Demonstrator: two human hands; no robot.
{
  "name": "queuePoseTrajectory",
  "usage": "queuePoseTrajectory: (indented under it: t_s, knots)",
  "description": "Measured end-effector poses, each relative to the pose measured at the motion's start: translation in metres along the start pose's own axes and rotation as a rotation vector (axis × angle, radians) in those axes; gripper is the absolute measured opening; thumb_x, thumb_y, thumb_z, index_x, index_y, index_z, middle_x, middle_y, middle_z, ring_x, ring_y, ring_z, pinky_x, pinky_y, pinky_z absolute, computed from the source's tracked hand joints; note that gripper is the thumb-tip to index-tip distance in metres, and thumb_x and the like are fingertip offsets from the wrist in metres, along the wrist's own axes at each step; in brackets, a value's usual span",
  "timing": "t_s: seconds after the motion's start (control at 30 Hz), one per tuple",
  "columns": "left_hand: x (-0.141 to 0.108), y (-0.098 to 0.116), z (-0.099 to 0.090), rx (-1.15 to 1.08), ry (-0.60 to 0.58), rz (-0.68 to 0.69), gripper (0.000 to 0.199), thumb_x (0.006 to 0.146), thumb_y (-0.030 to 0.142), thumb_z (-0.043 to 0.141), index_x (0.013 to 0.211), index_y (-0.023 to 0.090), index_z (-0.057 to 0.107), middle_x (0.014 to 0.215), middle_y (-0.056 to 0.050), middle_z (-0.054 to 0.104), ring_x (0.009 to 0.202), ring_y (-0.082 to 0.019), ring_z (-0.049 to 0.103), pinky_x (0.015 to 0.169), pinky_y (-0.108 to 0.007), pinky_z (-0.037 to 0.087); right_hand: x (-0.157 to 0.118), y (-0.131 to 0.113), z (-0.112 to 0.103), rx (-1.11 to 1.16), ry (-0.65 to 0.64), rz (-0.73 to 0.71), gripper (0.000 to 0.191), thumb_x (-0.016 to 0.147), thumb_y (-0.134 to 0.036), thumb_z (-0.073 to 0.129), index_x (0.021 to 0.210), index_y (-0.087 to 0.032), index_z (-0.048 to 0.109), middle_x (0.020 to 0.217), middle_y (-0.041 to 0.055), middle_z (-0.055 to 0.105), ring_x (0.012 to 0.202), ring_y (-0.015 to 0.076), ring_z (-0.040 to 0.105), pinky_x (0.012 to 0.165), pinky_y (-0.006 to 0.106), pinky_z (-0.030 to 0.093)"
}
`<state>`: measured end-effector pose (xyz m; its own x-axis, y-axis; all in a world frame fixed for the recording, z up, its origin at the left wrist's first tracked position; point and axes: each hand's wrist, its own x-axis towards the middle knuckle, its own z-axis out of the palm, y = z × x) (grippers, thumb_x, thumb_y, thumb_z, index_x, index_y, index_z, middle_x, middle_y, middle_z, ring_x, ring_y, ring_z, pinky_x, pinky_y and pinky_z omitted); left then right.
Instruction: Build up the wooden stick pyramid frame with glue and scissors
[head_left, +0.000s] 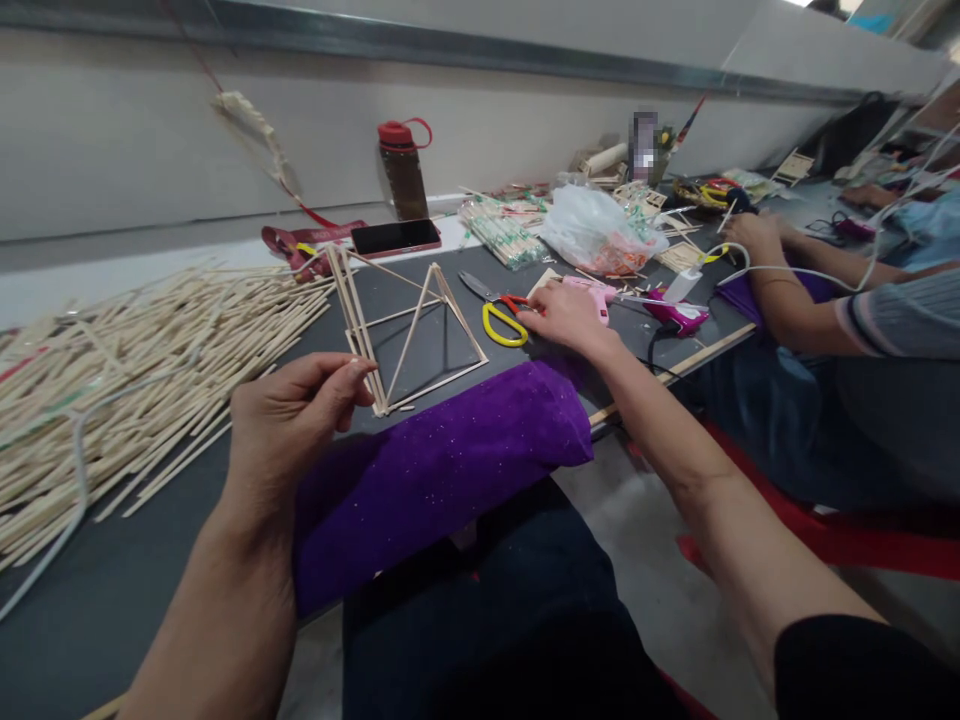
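My left hand (304, 415) is closed in a pinch at the near left edge of a frame of thin wooden sticks (409, 390). The frame stands on the dark table, with slanting sticks meeting at a peak. My right hand (570, 318) reaches across the table, its fingers curled at a pink glue gun (596, 292); the hand hides part of the gun. Beside the right fingertips lie scissors (504, 325) with yellow and red handles. A small pale flat piece (545, 280) shows behind those fingers. A purple cloth (450, 470) lies along the front edge.
Loose wooden sticks (172, 370) pile up at the left, with a white cable (81, 460) over them. Behind stand a bottle (403, 175) and a phone (397, 237). A plastic bag (592, 230) lies at the back. Another person's arm (780, 265) works at the right.
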<state>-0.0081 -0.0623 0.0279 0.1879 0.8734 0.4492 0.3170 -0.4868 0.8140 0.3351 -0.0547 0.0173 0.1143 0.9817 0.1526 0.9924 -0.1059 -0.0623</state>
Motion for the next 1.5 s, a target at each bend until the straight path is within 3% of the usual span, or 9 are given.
queuePoseTrajectory:
  t_s: [0.2,0.3,0.4,0.5,0.63,0.77,0.87,1.13,1.5]
  knots:
    - [0.000,0.001,-0.001,-0.021,0.003,0.019,0.012,0.083,0.030,0.073,0.084,0.020,0.079,0.055,0.003,0.066,0.037,-0.006,0.046,0.036,-0.018,0.036,0.031,-0.028,0.007,0.046,-0.178,0.036,0.037,0.079,-0.031,0.068,0.108,-0.010,0.073,0.106,0.0198,0.073,0.099,0.0321,0.068,0.077,0.033,0.048]
    - [0.000,0.002,-0.001,-0.013,-0.008,0.039,0.012,0.083,0.030,0.072,0.081,0.020,0.078,0.055,0.003,0.065,0.037,-0.005,0.045,0.036,-0.018,0.036,0.041,-0.028,0.005,0.150,-0.240,0.102,0.029,0.071,-0.026,0.072,0.094,-0.010,0.075,0.088,0.0150,0.073,0.082,0.0258,0.068,0.065,0.028,0.044]
    - [-0.001,0.002,-0.001,-0.002,-0.008,0.037,0.013,0.085,0.031,0.071,0.082,0.021,0.078,0.056,0.003,0.066,0.037,-0.005,0.045,0.037,-0.019,0.035,0.041,-0.021,-0.001,0.322,-0.270,0.141,0.026,0.079,-0.029,0.063,0.091,-0.011,0.076,0.077,0.0086,0.070,0.062,0.0156,0.061,0.053,0.023,0.038]
    - [-0.002,0.003,-0.001,0.005,-0.012,0.032,0.013,0.086,0.031,0.070,0.081,0.021,0.078,0.057,0.003,0.066,0.038,-0.005,0.046,0.037,-0.020,0.035,0.037,-0.008,-0.005,0.470,-0.220,0.163,0.033,0.086,-0.028,0.053,0.101,-0.011,0.076,0.082,0.0071,0.071,0.058,0.0116,0.056,0.048,0.021,0.036]
    - [-0.001,0.005,-0.001,0.003,-0.030,0.019,0.011,0.085,0.029,0.070,0.083,0.020,0.078,0.057,0.003,0.066,0.039,-0.005,0.046,0.038,-0.020,0.035,0.035,0.014,-0.003,0.587,-0.091,0.180,0.043,0.087,-0.022,0.049,0.123,-0.012,0.071,0.094,0.0078,0.074,0.066,0.0136,0.062,0.054,0.021,0.044]
    - [-0.001,0.005,0.000,0.011,-0.029,-0.005,0.012,0.084,0.029,0.070,0.082,0.021,0.078,0.056,0.003,0.066,0.038,-0.006,0.046,0.038,-0.021,0.035,0.039,0.034,0.003,0.409,0.139,0.123,0.048,0.081,-0.019,0.059,0.127,-0.013,0.069,0.111,0.0102,0.074,0.094,0.0217,0.068,0.082,0.029,0.053]
    - [-0.001,0.005,0.001,0.023,-0.020,-0.027,0.012,0.083,0.030,0.071,0.082,0.021,0.078,0.056,0.003,0.066,0.038,-0.006,0.046,0.038,-0.021,0.035,0.039,0.044,0.006,0.186,0.097,0.083,0.048,0.084,-0.023,0.061,0.131,-0.014,0.067,0.117,0.0122,0.072,0.104,0.0266,0.067,0.091,0.034,0.050]
    - [-0.001,0.004,0.001,0.052,-0.025,-0.018,0.012,0.083,0.029,0.071,0.081,0.020,0.078,0.056,0.003,0.066,0.038,-0.006,0.046,0.038,-0.020,0.036,0.062,0.047,0.008,-0.029,-0.045,-0.063,0.048,0.091,-0.028,0.059,0.137,-0.014,0.060,0.126,0.0172,0.068,0.109,0.0313,0.064,0.094,0.039,0.047]
    - [-0.001,0.003,0.003,0.070,-0.024,-0.025,0.013,0.082,0.032,0.072,0.079,0.020,0.078,0.055,0.003,0.065,0.038,-0.006,0.046,0.038,-0.020,0.035,0.085,0.049,0.018,0.055,-0.058,-0.017,0.042,0.091,-0.022,0.059,0.132,-0.018,0.066,0.120,0.0103,0.071,0.106,0.0249,0.064,0.092,0.033,0.048]
